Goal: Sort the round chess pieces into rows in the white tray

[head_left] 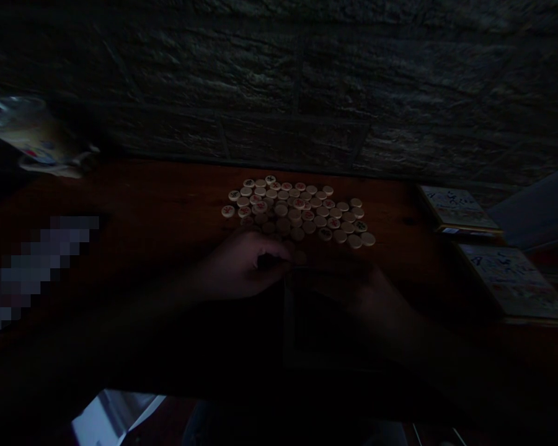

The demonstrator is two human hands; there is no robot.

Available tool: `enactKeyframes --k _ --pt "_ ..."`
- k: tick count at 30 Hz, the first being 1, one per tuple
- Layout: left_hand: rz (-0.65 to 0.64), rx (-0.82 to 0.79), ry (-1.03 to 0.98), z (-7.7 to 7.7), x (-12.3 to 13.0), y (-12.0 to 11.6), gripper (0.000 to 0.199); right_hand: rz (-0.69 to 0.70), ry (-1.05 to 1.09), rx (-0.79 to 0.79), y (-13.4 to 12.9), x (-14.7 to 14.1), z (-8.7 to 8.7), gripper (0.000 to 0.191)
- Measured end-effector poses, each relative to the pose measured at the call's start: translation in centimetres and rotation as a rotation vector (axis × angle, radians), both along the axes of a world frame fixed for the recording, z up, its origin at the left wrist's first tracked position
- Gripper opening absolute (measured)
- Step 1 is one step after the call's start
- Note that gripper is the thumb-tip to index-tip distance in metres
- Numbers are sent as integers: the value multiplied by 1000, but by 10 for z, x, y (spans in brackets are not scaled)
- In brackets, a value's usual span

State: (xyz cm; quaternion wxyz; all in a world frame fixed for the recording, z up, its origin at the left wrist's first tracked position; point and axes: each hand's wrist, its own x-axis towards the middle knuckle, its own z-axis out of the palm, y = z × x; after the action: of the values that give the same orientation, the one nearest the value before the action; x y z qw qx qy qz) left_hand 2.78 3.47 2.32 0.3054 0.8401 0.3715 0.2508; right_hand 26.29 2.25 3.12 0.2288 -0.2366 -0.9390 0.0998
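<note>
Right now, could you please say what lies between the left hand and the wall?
The head view shows pale round discs on the table between the left hand and the wall.

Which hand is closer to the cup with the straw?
Left. The left hand is right of the cup, by the near edge of the xiangqi pieces; the right hand is farther right.

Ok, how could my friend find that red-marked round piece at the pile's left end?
Find the rough dark stone wall, then the brown wooden table in front. Pale round pieces lie there together. The red-marked piece sits furthest left of all.
</note>
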Motion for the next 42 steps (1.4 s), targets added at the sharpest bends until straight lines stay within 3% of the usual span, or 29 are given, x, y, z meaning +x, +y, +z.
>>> enactKeyframes --k 17,23,27,30,33,35,42 --pt "6 -2 10 0 0 -1 19 -23 -40 -10 -1 -1 1 17" --pt "102 -4 10 3 0 -4 20 -51 -11 7 -3 3 1 14" --pt "204 78 -50 8 -5 0 20 -140 178 41 2 12 11 12" --pt "299 152 -31 10 -10 7 19 -298 327 36 16 21 15 18" --pt "360 162 -16 8 -15 13 20 -486 454 -138 35 29 10 24" --pt "373 159 -7 6 -16 15 21 -525 529 -238 46 33 4 24" --pt "349 167 6 2 -17 17 20 -584 568 -261 64 41 -9 15"
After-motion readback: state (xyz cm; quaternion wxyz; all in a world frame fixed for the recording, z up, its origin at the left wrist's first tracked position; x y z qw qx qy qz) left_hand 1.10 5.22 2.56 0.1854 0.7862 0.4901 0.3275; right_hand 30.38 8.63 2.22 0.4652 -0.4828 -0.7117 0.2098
